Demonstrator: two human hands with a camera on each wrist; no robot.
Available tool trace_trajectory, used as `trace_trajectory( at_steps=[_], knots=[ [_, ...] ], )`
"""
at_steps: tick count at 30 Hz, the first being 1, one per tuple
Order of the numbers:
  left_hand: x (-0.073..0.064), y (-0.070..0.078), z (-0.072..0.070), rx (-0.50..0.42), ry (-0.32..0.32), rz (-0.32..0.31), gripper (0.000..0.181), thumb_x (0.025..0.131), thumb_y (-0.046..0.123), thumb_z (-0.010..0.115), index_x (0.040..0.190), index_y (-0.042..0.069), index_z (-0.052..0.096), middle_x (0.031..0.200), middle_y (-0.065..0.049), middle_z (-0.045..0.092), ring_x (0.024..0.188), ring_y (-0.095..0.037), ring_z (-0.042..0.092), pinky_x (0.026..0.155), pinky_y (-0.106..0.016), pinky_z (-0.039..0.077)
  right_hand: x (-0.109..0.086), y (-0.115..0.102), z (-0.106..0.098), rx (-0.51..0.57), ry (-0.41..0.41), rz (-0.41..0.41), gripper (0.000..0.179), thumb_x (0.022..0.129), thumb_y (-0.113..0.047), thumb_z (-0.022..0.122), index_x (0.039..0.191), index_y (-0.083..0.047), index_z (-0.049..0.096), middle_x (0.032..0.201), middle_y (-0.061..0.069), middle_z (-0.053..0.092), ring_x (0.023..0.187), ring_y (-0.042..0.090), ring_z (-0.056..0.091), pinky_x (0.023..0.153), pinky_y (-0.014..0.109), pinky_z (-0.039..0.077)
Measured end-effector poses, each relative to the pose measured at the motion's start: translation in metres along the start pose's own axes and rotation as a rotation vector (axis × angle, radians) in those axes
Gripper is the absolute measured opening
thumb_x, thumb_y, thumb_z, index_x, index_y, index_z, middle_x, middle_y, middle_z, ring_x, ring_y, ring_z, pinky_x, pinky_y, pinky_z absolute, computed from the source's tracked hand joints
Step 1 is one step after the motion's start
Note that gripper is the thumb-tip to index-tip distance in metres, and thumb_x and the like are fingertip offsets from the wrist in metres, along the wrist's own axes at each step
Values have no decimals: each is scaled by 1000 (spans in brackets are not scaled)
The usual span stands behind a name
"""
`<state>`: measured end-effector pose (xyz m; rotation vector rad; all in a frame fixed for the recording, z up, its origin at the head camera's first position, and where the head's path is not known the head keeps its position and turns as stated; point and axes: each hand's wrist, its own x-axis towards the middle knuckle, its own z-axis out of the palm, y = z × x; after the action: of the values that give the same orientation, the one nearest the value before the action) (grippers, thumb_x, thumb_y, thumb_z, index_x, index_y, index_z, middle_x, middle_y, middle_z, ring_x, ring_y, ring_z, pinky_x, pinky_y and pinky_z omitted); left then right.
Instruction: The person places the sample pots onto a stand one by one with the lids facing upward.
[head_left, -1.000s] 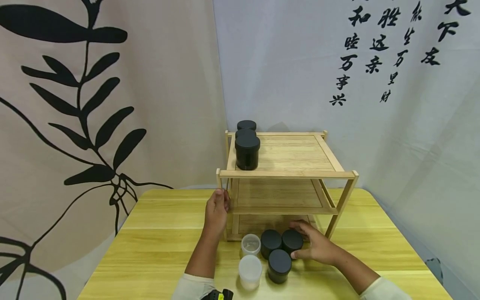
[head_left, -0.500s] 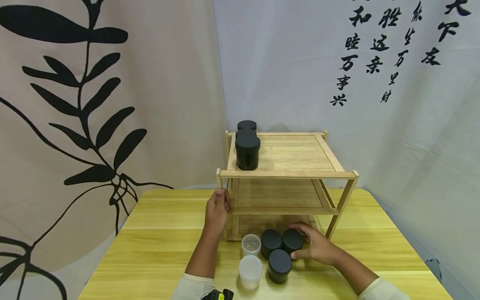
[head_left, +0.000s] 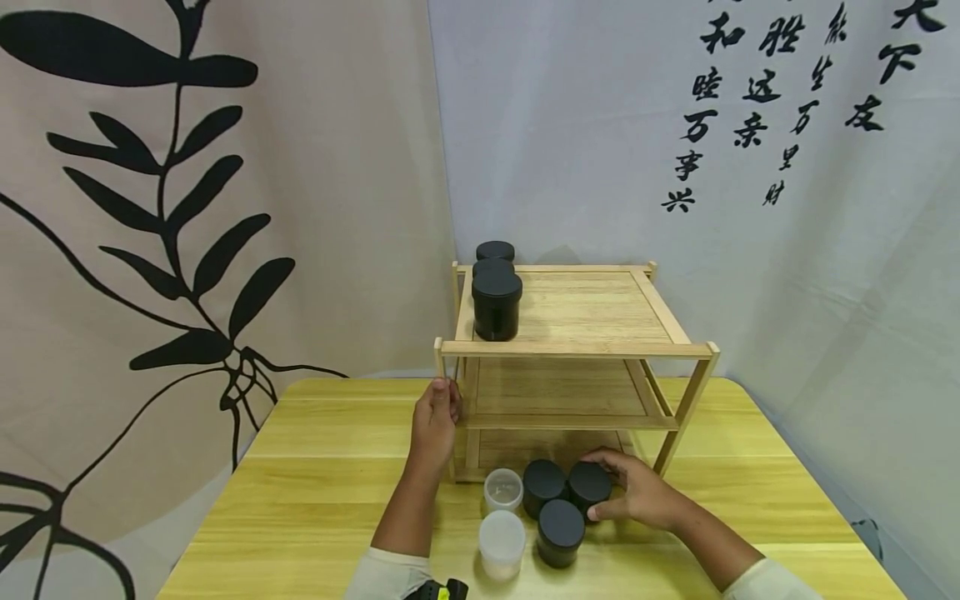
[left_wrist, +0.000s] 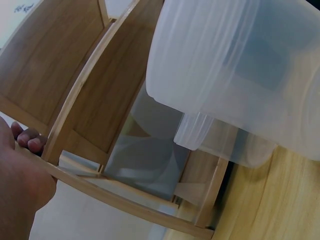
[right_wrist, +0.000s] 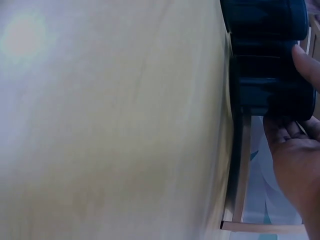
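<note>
My left hand grips the front left post of a three-tier wooden shelf rack. In the left wrist view its fingers curl round the wooden bar. My right hand holds a black lidded jar between thumb and fingers, low in front of the rack. Beside that jar stand a second black jar and, nearer the front, a third black jar. In the right wrist view, the thumb and fingers of the right hand lie on either side of the dark jar.
Two translucent plastic jars stand left of the black ones. A row of black jars lines the left side of the rack's top tier. The wooden table extends on both sides; a printed cloth hangs behind.
The right hand, with the black jar in its fingers, has shifted very slightly to the right. The left hand stays on the post.
</note>
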<state>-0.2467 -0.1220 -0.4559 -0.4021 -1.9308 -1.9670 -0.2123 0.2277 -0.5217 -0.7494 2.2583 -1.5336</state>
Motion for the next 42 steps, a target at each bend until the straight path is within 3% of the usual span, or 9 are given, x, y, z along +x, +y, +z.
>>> trace_trajectory(
  at_steps=[6, 15, 27, 32, 37, 42],
  knots=[
    [1, -2, 0, -4, 7, 0, 66, 117, 50, 21, 93, -7, 43, 74, 0, 34, 64, -7, 31, 63, -22, 28, -2, 2, -3, 52, -12, -46, 70, 96, -6, 85, 151, 15, 46, 138, 30, 62, 120, 7, 67, 101, 26, 56],
    [1, -1, 0, 4, 3, -6, 63, 118, 49, 22, 93, -5, 44, 75, -1, 34, 65, -7, 32, 63, -23, 30, -6, -1, -8, 112, 14, -21, 68, 96, -4, 82, 152, 13, 48, 137, 14, 64, 120, 12, 69, 102, 25, 55],
    [0, 1, 1, -17, 0, -17, 63, 118, 49, 21, 92, -4, 45, 74, 0, 35, 65, -8, 32, 64, -22, 29, -11, -8, -11, 204, 3, -49, 67, 95, 1, 77, 151, 17, 44, 137, 18, 65, 121, 15, 72, 101, 28, 57],
    [0, 0, 0, -14, -1, -21, 61, 118, 48, 21, 92, -2, 45, 74, 0, 34, 64, -8, 32, 64, -22, 29, -14, -8, -12, 224, 9, -43, 67, 96, 0, 76, 151, 19, 42, 135, 11, 68, 121, 13, 71, 102, 26, 56],
    [1, -1, 0, -9, 2, -29, 63, 118, 49, 21, 93, -3, 45, 75, -1, 35, 65, -9, 32, 64, -22, 29, -16, -7, -16, 222, 4, -35, 61, 96, 0, 76, 148, 13, 48, 132, 2, 70, 119, 13, 71, 103, 26, 55],
    [0, 0, 0, -3, 2, -33, 63, 118, 49, 21, 93, -4, 46, 75, -2, 35, 65, -9, 32, 64, -23, 29, -18, -9, -19, 246, -15, -44, 62, 95, 1, 76, 149, 15, 48, 131, 2, 72, 117, 14, 73, 102, 27, 57]
  ],
)
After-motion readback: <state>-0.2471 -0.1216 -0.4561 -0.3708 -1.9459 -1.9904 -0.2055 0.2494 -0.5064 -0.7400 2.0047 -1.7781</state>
